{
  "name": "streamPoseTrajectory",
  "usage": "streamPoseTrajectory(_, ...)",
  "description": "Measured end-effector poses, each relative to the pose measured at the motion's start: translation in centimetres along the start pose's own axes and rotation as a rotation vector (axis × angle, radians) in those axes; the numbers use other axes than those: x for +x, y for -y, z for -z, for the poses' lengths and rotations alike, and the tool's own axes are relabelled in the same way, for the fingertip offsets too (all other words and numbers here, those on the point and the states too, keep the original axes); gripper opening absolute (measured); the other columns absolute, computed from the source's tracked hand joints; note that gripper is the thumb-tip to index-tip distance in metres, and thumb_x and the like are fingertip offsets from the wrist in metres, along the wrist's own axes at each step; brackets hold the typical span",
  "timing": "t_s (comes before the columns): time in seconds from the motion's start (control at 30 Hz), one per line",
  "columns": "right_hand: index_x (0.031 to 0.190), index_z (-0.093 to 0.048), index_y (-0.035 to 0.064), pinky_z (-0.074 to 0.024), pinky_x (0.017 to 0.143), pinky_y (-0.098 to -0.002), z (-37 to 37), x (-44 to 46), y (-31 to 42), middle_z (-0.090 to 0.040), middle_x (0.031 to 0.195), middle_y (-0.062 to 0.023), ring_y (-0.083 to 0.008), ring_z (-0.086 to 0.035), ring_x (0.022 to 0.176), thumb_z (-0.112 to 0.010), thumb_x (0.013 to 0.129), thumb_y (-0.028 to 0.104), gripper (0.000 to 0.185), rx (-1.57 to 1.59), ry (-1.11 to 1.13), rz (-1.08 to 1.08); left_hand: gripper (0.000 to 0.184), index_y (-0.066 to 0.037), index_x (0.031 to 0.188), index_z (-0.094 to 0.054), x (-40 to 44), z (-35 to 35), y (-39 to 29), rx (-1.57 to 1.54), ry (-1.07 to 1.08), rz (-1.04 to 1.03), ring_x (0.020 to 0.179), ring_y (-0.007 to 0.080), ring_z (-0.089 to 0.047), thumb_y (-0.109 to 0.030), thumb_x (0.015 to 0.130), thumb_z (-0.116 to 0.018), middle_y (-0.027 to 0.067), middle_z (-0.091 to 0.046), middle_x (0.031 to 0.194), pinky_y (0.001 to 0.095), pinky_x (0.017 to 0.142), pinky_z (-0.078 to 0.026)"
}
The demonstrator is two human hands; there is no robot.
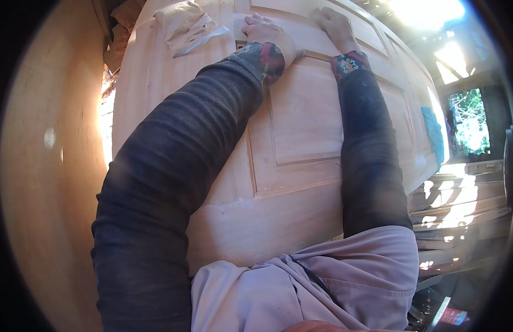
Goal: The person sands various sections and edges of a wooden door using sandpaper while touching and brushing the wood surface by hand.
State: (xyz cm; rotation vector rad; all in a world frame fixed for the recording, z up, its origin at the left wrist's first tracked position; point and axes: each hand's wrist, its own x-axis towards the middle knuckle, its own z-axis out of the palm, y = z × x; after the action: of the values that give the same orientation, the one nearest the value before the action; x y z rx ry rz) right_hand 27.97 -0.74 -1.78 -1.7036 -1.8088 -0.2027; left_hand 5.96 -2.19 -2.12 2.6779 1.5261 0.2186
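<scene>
Pale wooden door (306, 122) lies under my left hand (274, 34), fingers bent, grip unclear; right hand (338, 29) blurred, its fingers I cannot tell. I should press evenly.

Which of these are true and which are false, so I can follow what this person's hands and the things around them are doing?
1. The left hand and right hand are both over the panelled wood. True.
2. The dark sleeves stop at the elbows. False: they reach the wrists.
3. Crumpled pale material lies left of the left hand. True.
4. Blue material lies between the hands. False: it is at the wood's right edge.
</scene>
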Motion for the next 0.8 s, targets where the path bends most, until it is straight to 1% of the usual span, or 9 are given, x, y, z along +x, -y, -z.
streamPoseTrajectory(0.1,0.089,-0.069,0.0047,-0.0494,0.074,-0.0389,-1.4,0.2,2.1,-0.067,0.083,-0.0175,-0.0316,-0.065,0.08,-0.059,0.082,0.024,0.023,0.105,-0.032,0.015,0.098,0.006,0.138,-0.039,-0.1,0.0,-0.6,-0.019,-0.014,0.025,0.137,0.0404,-0.029,-0.072,0.08,-0.052,0.026,-0.035,0.145,0.0398,0.111,-0.028)
streamPoseTrajectory(0.2,0.087,-0.069,0.0042,-0.0493,0.074,-0.0391,-4.8,2.6,5.2,-0.067,0.082,-0.0183,-0.0316,-0.065,0.08,-0.059,0.082,0.023,0.022,-0.047,-0.013,0.201,0.098,0.006,0.139,-0.038,-0.1,0.4,-0.4,-0.015,0.014,-0.006,0.138,0.0407,-0.029,-0.071,0.08,-0.051,0.0263,-0.034,0.146,0.0396,0.11,-0.029)
streamPoseTrajectory(0.3,0.086,-0.068,0.0034,-0.0492,0.074,-0.04,-4.3,2.7,5.1,-0.066,0.083,-0.0192,-0.0328,-0.064,0.08,-0.059,0.081,0.023,0.022,0.01,-0.024,0.235,0.097,0.006,0.139,-0.038,-0.1,0.4,0.2,-0.004,0.016,-0.07,0.137,0.0407,-0.029,-0.071,0.081,-0.051,0.0264,-0.033,0.146,0.0401,0.11,-0.029)
streamPoseTrajectory(0.4,0.086,-0.068,0.0035,-0.0493,0.074,-0.0401,-1.2,1.0,2.4,-0.067,0.085,-0.0196,-0.034,-0.064,0.081,-0.061,0.08,0.024,0.023,0.01,-0.007,-0.036,0.097,0.006,0.139,-0.037,-0.1,0.2,0.5,0.003,0.019,-0.064,0.137,0.0403,-0.03,-0.071,0.081,-0.051,0.0263,-0.033,0.146,0.0404,0.11,-0.029)
streamPoseTrajectory(0.5,0.086,-0.068,0.0037,-0.0491,0.074,-0.0401,0.3,-0.5,0.2,-0.067,0.085,-0.0199,-0.0352,-0.063,0.081,-0.062,0.078,0.025,0.023,-0.002,-0.088,-0.145,0.097,0.006,0.139,-0.037,0.0,0.0,0.0,-0.006,0.002,-0.005,0.137,0.04,-0.031,-0.071,0.081,-0.051,0.0262,-0.033,0.146,0.0404,0.11,-0.029)
streamPoseTrajectory(0.57,0.086,-0.067,0.0027,-0.0485,0.073,-0.0413,-0.5,0.0,1.0,-0.066,0.084,-0.0203,-0.0364,-0.063,0.081,-0.062,0.08,0.025,0.023,-0.046,-0.066,-0.065,0.098,0.006,0.14,-0.037,-0.3,0.1,-0.5,-0.021,-0.017,0.038,0.136,0.0398,-0.032,-0.071,0.08,-0.052,0.0261,-0.033,0.146,0.0404,0.111,-0.029)
streamPoseTrajectory(0.63,0.085,-0.066,0.0018,-0.0478,0.072,-0.0425,-2.1,1.1,3.8,-0.064,0.083,-0.0208,-0.0376,-0.062,0.08,-0.061,0.081,0.025,0.024,-0.086,-0.04,0.019,0.099,0.006,0.14,-0.036,-0.1,0.5,-0.5,-0.011,0.013,0.01,0.137,0.0403,-0.031,-0.071,0.08,-0.053,0.0261,-0.033,0.146,0.0406,0.111,-0.028)
streamPoseTrajectory(0.73,0.084,-0.064,0.0014,-0.0467,0.071,-0.0441,-4.8,2.3,6.3,-0.063,0.082,-0.021,-0.0388,-0.06,0.08,-0.059,0.084,0.024,0.023,0.084,0.014,0.316,0.1,0.007,0.14,-0.034,-0.4,0.5,-0.2,-0.034,0.004,-0.021,0.137,0.0412,-0.03,-0.07,0.08,-0.053,0.0263,-0.033,0.146,0.0404,0.111,-0.028)
streamPoseTrajectory(0.8,0.083,-0.063,0.0017,-0.0462,0.071,-0.0446,-3.8,2.1,6.5,-0.062,0.083,-0.0205,-0.0389,-0.06,0.08,-0.059,0.084,0.024,0.022,0.067,0.022,0.249,0.1,0.008,0.14,-0.033,-0.3,0.7,0.1,-0.034,0.015,-0.056,0.137,0.0419,-0.03,-0.07,0.081,-0.052,0.0266,-0.032,0.147,0.0404,0.111,-0.028)
